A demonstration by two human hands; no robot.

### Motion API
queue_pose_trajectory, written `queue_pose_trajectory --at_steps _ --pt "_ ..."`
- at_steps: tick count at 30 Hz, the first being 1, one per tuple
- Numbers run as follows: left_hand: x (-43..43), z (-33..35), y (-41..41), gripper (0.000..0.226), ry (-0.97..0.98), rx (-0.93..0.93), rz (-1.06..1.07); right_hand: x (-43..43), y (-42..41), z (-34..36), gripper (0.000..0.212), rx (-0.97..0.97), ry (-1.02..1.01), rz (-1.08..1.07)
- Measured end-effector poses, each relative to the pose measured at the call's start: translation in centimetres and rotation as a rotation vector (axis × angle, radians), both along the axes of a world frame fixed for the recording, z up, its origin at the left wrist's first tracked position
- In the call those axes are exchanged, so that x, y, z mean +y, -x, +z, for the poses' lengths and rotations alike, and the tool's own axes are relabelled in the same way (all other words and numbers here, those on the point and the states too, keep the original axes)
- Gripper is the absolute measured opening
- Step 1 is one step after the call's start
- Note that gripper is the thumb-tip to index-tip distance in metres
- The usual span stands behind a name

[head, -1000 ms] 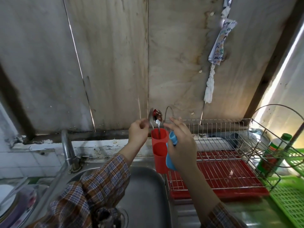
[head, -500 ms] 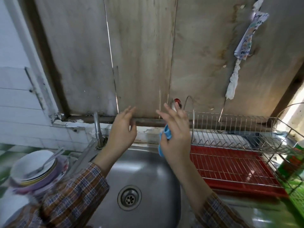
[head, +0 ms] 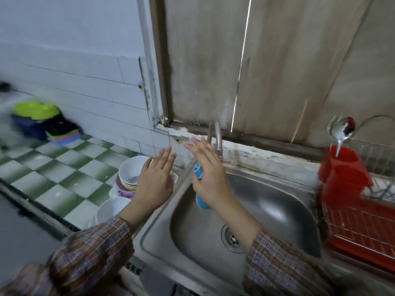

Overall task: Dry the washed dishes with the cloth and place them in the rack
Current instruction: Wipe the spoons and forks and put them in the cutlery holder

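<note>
The view has swung left since half a second ago, so the dish rack (head: 363, 221) now sits at the right edge and the green-and-white tiled bench (head: 53, 167) fills the left. The left hand (head: 155, 182) has moved off the back of the sink (head: 277, 210) and now hovers with fingers straight and spread, holding nothing, just above the stack of bowls (head: 129, 175) that stands on the bench beside the sink. The right hand (head: 210, 174) has drawn away from the rack and hangs over the sink's left side in front of the tap (head: 215, 135). Its fingers are stretched out, yet it keeps the blue cloth (head: 202, 201) pinned against its palm, the ends showing above and below. The red cutlery holder (head: 344, 174), hidden behind that hand before, is now in plain sight at the rack's left end, with the spoon (head: 339, 131) standing in it, bowl up. Blurred coloured plastic containers (head: 42, 118) sit far left on the bench.
</note>
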State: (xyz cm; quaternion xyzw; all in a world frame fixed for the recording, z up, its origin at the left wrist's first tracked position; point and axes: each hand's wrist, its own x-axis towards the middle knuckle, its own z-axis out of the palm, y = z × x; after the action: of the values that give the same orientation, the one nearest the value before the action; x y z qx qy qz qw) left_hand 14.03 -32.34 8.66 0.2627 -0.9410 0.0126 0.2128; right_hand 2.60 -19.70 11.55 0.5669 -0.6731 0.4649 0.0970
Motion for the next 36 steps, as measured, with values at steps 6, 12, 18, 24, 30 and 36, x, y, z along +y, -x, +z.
queue_pose_trajectory --at_steps 6,12,18,24,30,36 --pt "-8.5 -2.6 -2.5 0.053 -0.241 -0.123 0.094 -8.0 -2.6 -3.0 0.071 -0.092 -0.198 0.039" --pt "-18.5 -6.9 -2.8 0.054 -0.496 -0.28 0.185 -14.7 -3.1 -6.2 0.072 -0.105 -0.443 0.05" --pt "-23.4 -10.1 -1.4 0.04 -0.56 -0.405 0.107 -19.9 -3.0 -10.0 0.073 -0.11 -0.669 0.056" --pt "-25.8 -12.7 0.6 0.033 -0.525 -0.491 0.028 -21.8 -2.8 -13.3 0.064 -0.136 -0.825 0.054" --pt "-26.5 -13.8 1.4 0.022 -0.51 -0.419 0.024 -21.6 -3.2 -13.0 0.059 -0.149 -0.882 -0.033" --pt "-26.6 -12.7 1.7 0.02 -0.527 -0.36 0.049 -21.9 -3.2 -12.8 0.059 -0.169 -0.907 -0.029"
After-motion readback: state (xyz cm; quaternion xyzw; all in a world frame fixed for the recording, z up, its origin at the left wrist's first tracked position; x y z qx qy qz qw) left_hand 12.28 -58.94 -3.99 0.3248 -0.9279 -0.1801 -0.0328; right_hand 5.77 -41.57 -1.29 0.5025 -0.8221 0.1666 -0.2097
